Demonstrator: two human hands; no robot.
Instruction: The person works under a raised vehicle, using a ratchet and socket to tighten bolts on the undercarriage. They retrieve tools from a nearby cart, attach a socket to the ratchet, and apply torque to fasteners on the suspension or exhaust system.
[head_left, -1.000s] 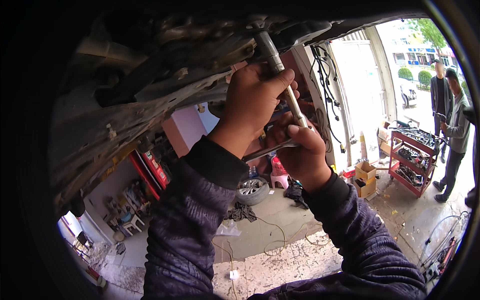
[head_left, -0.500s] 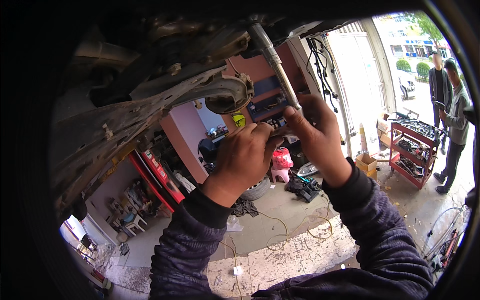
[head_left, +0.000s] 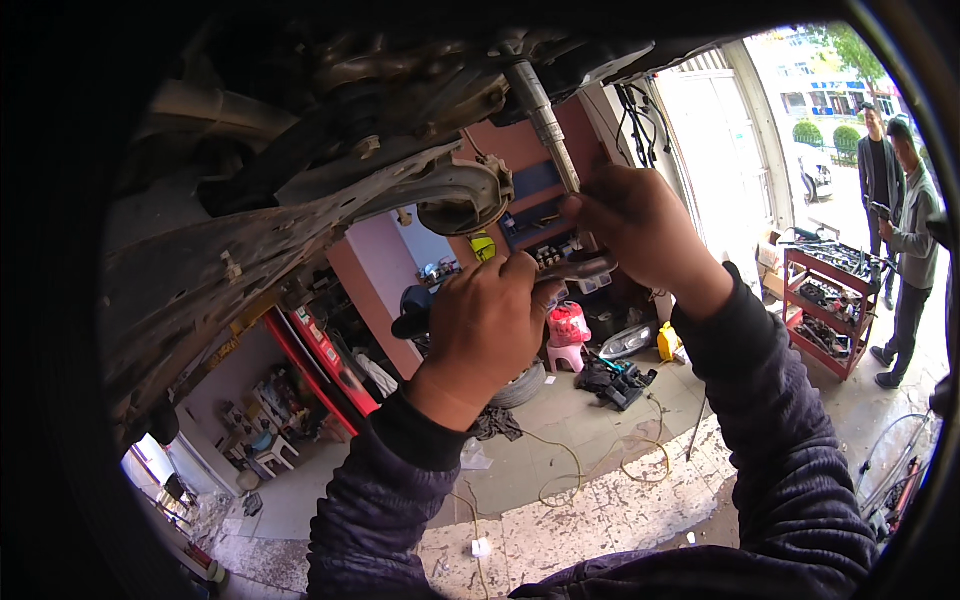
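Note:
Overhead is the dark underside of a raised car (head_left: 280,190), with a brake disc shield (head_left: 465,210) at its edge. A long metal socket extension bar (head_left: 545,120) slants down from it. My right hand (head_left: 650,235) is closed around the bar's lower end, thumb against it. My left hand (head_left: 485,325) grips a ratchet wrench (head_left: 585,270); its black handle end sticks out to the left of the fist. The metal part of the wrench spans the gap between my hands, below the bar. My right fingers partly hide where wrench and bar meet.
A red tool cart (head_left: 830,300) stands at the right, with two people (head_left: 900,200) beside it. Below lie a tire (head_left: 518,387), a pink stool (head_left: 568,357), a headlight (head_left: 630,342) and a yellow cable (head_left: 570,480). Black wiring (head_left: 640,125) hangs on the wall.
My right hand has moved up, its fingers higher around the bar's lower end. More of the wrench now shows, including its black handle end. The view has shifted slightly.

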